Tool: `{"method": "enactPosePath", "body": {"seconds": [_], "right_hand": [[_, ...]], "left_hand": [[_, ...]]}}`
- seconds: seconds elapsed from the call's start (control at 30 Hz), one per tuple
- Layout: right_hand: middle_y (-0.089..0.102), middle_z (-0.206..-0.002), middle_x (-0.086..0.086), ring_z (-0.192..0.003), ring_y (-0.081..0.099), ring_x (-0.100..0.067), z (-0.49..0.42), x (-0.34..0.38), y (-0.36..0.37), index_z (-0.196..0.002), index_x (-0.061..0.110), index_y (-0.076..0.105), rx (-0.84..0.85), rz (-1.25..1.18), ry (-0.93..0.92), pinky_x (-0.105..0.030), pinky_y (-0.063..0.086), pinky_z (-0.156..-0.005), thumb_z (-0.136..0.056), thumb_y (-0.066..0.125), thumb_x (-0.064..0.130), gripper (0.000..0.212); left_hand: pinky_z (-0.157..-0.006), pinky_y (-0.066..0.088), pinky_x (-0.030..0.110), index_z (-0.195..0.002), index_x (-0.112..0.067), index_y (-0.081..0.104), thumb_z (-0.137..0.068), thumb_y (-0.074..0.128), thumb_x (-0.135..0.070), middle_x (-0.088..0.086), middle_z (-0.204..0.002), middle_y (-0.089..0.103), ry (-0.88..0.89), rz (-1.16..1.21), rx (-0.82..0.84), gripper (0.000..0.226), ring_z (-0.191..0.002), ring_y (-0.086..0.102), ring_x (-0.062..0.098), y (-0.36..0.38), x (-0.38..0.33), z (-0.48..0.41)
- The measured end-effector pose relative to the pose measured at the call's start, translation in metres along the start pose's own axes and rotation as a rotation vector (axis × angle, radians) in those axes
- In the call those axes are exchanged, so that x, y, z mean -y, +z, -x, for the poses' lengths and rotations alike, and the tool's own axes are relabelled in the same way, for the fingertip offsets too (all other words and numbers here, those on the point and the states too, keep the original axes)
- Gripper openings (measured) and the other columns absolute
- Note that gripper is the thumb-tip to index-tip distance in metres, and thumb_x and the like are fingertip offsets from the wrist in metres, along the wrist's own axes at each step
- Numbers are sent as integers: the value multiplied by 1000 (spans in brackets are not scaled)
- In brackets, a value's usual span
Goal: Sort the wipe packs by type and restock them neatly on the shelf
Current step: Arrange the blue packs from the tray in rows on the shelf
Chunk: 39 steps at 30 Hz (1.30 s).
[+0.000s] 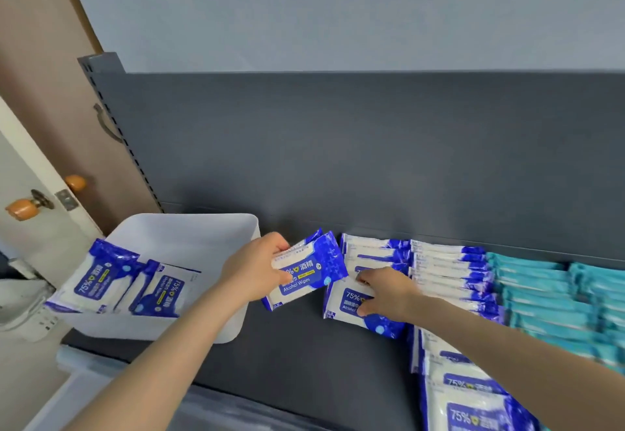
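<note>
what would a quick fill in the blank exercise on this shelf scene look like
1. The white bin holds ___ blue packs.
2. The held pack in the left hand reads "Alcohol ___".
3. The teal packs stand ___ of the blue rows.
4. The right hand grips a flat pack on the ___.
Missing: two, Wipes, right, shelf.

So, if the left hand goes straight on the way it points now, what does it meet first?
Most likely the row of blue-and-white packs standing on the shelf: the left hand points toward them, and the alcohol wipe pack it holds leads. Depth is unclear from one view.
</note>
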State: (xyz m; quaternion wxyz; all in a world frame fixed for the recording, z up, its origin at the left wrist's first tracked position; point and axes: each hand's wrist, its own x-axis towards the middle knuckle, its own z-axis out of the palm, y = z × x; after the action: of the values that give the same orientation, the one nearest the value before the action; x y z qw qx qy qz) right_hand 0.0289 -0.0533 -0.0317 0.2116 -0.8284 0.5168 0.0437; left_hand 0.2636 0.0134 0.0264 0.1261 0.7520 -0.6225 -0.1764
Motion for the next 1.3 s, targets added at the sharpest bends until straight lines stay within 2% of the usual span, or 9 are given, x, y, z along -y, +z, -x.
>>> {"method": "enactPosePath", "body": {"seconds": [0.23,0.37,0.43,0.6,0.77,0.93,1.03,1.17,1.3], "right_hand": [[63,-106,0,-95,59,-21,-18,-5,-12,-109,20,57,-66,21,-9,-29,47,-72,-74,75,33,42],[64,-106,0,-93,58,-18,-26,-6,-22,-110,18,58,-79,32,-2,-30,50,-75,-72,78,31,44],[63,-107,2,-90,56,-15,-28,-8,-26,-109,18,59,-36,-2,-21,-28,49,-74,-70,80,31,46],[57,-126,-1,-116,52,-18,-27,-15,-29,-127,14,56,85,-42,-81,-29,44,-96,-88,60,21,40],[57,-129,2,-116,53,-15,-20,-16,-19,-131,17,53,-10,-59,-41,-25,45,-94,-88,60,12,44],[52,-135,3,-121,49,-17,-16,-18,-11,-136,23,48,-73,-5,0,-29,46,-97,-91,57,17,46],[48,-136,1,-119,50,-19,-10,-18,-6,-141,26,40,-34,83,6,-29,49,-92,-94,51,14,49],[47,-138,0,-121,49,-17,-2,-22,-3,-143,25,35,-3,39,10,-27,48,-92,-95,51,15,51],[48,-139,2,-124,47,-17,2,-22,-9,-141,25,40,-121,6,1,-28,45,-97,-95,51,17,48]], "left_hand": [[-78,55,33,-92,-37,46,-72,78,-26,-14,-110,64,108,4,261,38,-93,62,5,29,-11,2],[-78,53,27,-108,-34,52,-76,77,-28,-15,-119,60,189,-40,342,42,-101,60,5,55,-36,2],[-82,52,28,-117,-32,54,-78,76,-26,-14,-123,59,223,-69,317,45,-106,58,8,71,-47,2],[-87,47,25,-125,-33,54,-78,74,-31,-15,-126,51,260,-6,88,52,-117,44,4,101,-48,3],[-86,48,20,-134,-32,37,-73,77,-45,-14,-134,40,43,211,-49,74,-117,47,3,121,-34,14],[-81,48,17,-134,-27,36,-76,76,-42,-10,-127,54,-22,355,29,72,-109,57,5,134,-31,16],[-83,56,27,-125,-31,39,-75,77,-40,-14,-118,60,33,360,33,64,-101,61,5,140,-39,14],[-82,58,31,-128,-34,35,-74,75,-45,-15,-119,59,35,346,66,68,-102,62,7,146,-44,16],[-90,54,30,-138,-32,26,-76,73,-48,-12,-131,52,14,302,86,79,-113,56,8,135,-41,19]]}}
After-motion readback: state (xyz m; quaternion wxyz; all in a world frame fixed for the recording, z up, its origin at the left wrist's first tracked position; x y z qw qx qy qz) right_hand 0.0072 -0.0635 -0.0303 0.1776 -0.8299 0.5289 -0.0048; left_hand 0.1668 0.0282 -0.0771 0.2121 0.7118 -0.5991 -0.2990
